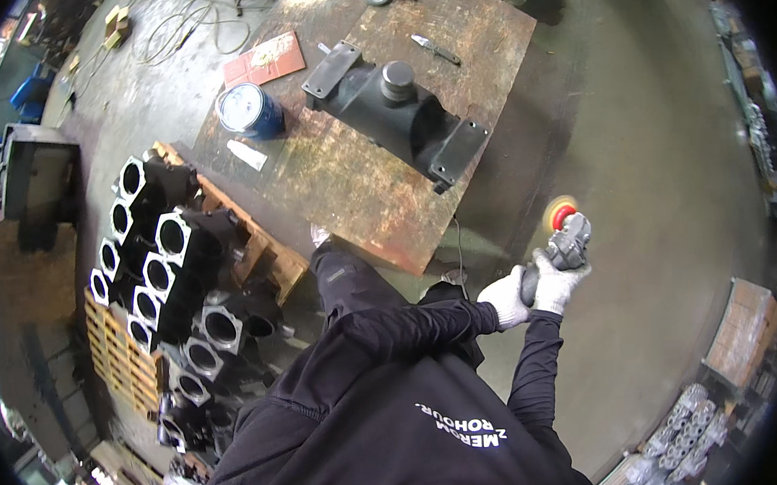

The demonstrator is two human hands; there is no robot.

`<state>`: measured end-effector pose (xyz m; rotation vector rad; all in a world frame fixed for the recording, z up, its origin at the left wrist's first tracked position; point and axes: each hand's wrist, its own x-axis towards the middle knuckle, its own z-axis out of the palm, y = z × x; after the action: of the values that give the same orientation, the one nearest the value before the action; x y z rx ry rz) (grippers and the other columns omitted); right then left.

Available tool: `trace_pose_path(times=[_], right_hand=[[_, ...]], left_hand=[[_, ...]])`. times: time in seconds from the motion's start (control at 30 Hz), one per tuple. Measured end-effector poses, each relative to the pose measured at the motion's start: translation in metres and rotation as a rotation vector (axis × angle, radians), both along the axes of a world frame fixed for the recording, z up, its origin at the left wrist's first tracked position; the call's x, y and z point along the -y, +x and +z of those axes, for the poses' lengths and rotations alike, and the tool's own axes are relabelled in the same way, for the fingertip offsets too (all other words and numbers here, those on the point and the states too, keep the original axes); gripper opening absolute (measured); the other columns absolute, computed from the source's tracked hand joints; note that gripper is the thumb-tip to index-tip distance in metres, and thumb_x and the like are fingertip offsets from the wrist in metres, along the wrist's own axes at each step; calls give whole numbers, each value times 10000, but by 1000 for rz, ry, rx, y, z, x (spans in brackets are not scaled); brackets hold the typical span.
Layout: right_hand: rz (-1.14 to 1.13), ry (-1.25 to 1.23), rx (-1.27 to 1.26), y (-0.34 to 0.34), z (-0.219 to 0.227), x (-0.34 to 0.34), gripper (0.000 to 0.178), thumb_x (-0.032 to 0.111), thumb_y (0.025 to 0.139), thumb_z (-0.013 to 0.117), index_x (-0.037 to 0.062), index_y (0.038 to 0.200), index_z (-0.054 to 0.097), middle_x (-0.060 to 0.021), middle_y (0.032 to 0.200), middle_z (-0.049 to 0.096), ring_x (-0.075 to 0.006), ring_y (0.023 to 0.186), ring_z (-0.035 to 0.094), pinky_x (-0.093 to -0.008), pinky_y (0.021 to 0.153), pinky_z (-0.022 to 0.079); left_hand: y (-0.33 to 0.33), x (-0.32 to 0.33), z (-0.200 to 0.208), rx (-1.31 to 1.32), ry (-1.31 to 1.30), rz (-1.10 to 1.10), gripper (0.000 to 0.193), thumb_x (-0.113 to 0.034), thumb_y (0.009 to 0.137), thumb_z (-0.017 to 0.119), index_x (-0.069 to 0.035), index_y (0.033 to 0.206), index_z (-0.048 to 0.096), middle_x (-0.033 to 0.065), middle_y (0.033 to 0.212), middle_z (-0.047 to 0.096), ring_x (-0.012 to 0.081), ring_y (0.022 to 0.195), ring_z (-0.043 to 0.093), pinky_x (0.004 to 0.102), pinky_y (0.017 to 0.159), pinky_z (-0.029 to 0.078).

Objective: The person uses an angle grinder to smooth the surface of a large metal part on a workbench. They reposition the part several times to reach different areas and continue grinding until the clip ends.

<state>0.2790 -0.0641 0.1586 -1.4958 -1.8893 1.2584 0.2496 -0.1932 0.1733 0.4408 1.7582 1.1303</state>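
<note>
Both my hands wear white work gloves and are closed around one angle grinder, held off the table's right side. My left hand wraps the rear of its grey body, and my right hand grips closer to the head. A red and yellow disc sits at the far end of the tool, its outer rim blurred. On the worn worktable to the left lies a large black cast part with flanged ends and a round metal top. The disc is well apart from that casting.
A blue can, a white tube, a red sheet and a knife lie on the table. Several black castings crowd wooden pallets at left. A cord hangs by the table edge. Boxes stand at right.
</note>
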Motion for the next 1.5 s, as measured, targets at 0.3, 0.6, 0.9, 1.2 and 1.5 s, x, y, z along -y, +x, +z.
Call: trace_pose_path(times=[0.3, 0.6, 0.9, 1.2, 1.5], right_hand=[[-119, 194, 107, 63, 43, -206, 945, 66, 710, 910, -61, 1403, 280, -228, 1388, 472, -305, 1250, 540, -478, 1112, 454], [-100, 762, 252, -3, 158, -420, 1089, 321, 636, 991, -104, 1365, 302, -262, 1307, 550, -345, 1155, 607, -475, 1047, 507], [241, 944, 69, -187, 169, -466, 855, 35, 653, 951, -3, 1284, 375, -177, 1272, 602, -248, 1145, 621, -443, 1002, 556], [765, 296, -2, -410, 44, -355, 926, -26, 733, 801, 72, 1490, 277, -164, 1227, 577, -234, 1065, 630, -394, 949, 539], [1292, 482, 290, -617, -101, -278, 1001, 318, 737, 866, 159, 1525, 271, -247, 1121, 693, -425, 1003, 695, -477, 889, 540]], left_hand=[[6, -80, 28, 10, 70, 12, 750, -474, 871, 738, 0, 1390, 477, 230, 1275, 643, 345, 1175, 643, 418, 1011, 505], [-61, 21, -47, -177, -192, 727, 580, -439, 922, 705, 10, 1269, 587, 212, 1172, 685, 314, 1131, 660, 405, 1008, 498], [-161, 38, -78, -484, -226, 1601, 411, -205, 932, 724, 12, 1254, 588, 163, 1111, 698, 247, 1042, 683, 356, 946, 525], [-305, 41, 15, -1013, -467, 1258, 447, -199, 817, 793, -69, 1213, 633, 169, 1201, 623, 342, 1124, 615, 412, 987, 491], [-351, -4, -8, -849, -641, 1695, 194, -65, 817, 790, -59, 965, 664, 56, 934, 660, 170, 859, 627, 309, 810, 503]])
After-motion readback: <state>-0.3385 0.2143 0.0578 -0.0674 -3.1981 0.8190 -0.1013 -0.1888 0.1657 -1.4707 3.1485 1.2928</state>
